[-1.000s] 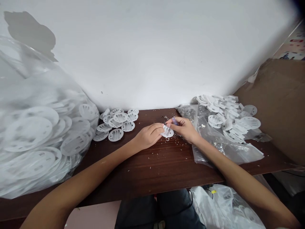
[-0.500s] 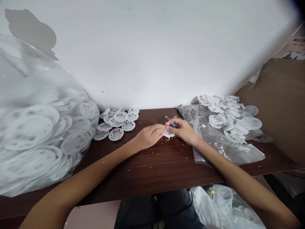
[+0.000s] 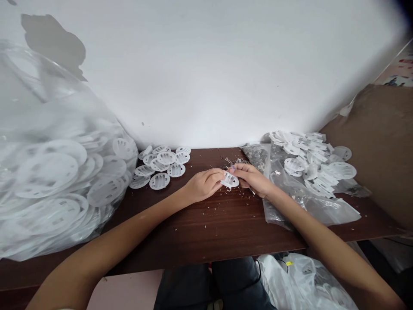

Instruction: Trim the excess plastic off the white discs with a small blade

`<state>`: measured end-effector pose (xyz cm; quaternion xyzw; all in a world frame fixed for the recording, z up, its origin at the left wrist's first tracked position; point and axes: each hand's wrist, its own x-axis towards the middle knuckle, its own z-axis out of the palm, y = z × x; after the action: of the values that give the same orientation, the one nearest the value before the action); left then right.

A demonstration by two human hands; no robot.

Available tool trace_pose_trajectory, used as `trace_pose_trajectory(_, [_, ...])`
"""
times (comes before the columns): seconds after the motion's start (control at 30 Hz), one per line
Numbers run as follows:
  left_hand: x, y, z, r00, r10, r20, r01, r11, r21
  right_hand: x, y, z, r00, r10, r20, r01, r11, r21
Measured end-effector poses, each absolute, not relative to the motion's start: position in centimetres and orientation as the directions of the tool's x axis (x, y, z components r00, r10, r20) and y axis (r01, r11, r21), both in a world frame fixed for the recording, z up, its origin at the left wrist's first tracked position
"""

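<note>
A white round plastic disc (image 3: 229, 181) with slotted openings is tilted up between my hands, just above the table. My left hand (image 3: 204, 184) grips its left edge, fingers closed together. At the upper right edge, my right hand (image 3: 253, 177) pinches the disc between thumb and forefinger. A small purplish spot shows by those fingertips, and a thin pale tip pokes out under the palm; I cannot make out what it belongs to. Tiny metal pieces (image 3: 234, 162) lie in a scattered heap just behind my right hand.
Similar discs (image 3: 159, 181) lie grouped at the left, beside a large clear bag (image 3: 97, 172) full of discs. On the right, a flat plastic bag (image 3: 309, 204) lies under a pile of white parts (image 3: 319, 161). Cardboard (image 3: 380, 150) stands at far right. Another bag (image 3: 300, 284) sits below the table edge.
The purple tool that stuck up from my right hand no longer stands out. My right fingers have shifted to the disc's edge, and more of its face shows. The view has shifted slightly.
</note>
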<state>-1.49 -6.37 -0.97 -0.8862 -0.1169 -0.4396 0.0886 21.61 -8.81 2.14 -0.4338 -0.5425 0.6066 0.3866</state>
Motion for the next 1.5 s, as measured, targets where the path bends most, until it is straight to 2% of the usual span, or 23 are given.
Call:
trace_pose_trajectory(0.23, [-1.3,-6.4,-0.2,0.591,0.256,0.765,0.399,-0.917,-0.001,21.6,-9.1,2.2,-0.395,0.913,-0.101,0.0,-0.109,-0.994])
trace_pose_trajectory(0.5, [-1.3,-6.5,-0.1,0.608,0.276,0.745,0.435,-0.9,-0.021,21.3,-9.2,2.0,-0.377,0.92,-0.106,0.019,-0.106,-0.994])
trace_pose_trajectory(0.77, [-1.5,-6.5,0.2,0.716,0.174,0.676,0.342,-0.932,-0.123,21.4,-9.1,1.3,-0.373,0.925,-0.068,0.069,-0.045,-0.997])
trace_pose_trajectory(0.97, [-1.4,-6.6,0.2,0.653,0.217,0.726,0.373,-0.926,-0.058,21.3,-9.2,1.7,-0.351,0.932,-0.094,0.023,-0.092,-0.995])
trace_pose_trajectory(1.07, [-1.4,-6.5,-0.1,0.668,0.169,0.725,0.34,-0.936,-0.095,21.3,-9.2,1.9,-0.359,0.928,-0.097,0.015,-0.098,-0.995])
trace_pose_trajectory(1.17, [-1.3,-6.6,-0.3,0.689,0.153,0.708,0.316,-0.943,-0.104,21.3,-9.3,2.1,-0.331,0.941,-0.074,0.074,-0.052,-0.996])
trace_pose_trajectory(1.23, [-1.2,-6.8,0.1,0.671,0.239,0.701,0.35,-0.937,-0.015,21.4,-9.4,2.4,-0.27,0.963,-0.015,0.138,0.023,-0.99])
trace_pose_trajectory(1.3, [-1.2,-7.1,1.0,0.652,0.394,0.648,0.407,-0.903,0.139,21.6,-9.6,2.9,-0.242,0.969,0.055,0.162,0.096,-0.982])
trace_pose_trajectory(1.37, [-1.6,-7.5,2.2,0.67,0.526,0.524,0.449,-0.849,0.279,21.7,-9.8,3.4,-0.277,0.954,0.117,0.165,0.167,-0.972])
trace_pose_trajectory(1.5, [-3.1,-8.7,3.9,0.64,0.649,0.412,0.471,-0.755,0.457,21.3,-10.3,3.7,-0.406,0.879,0.252,0.284,0.383,-0.879])
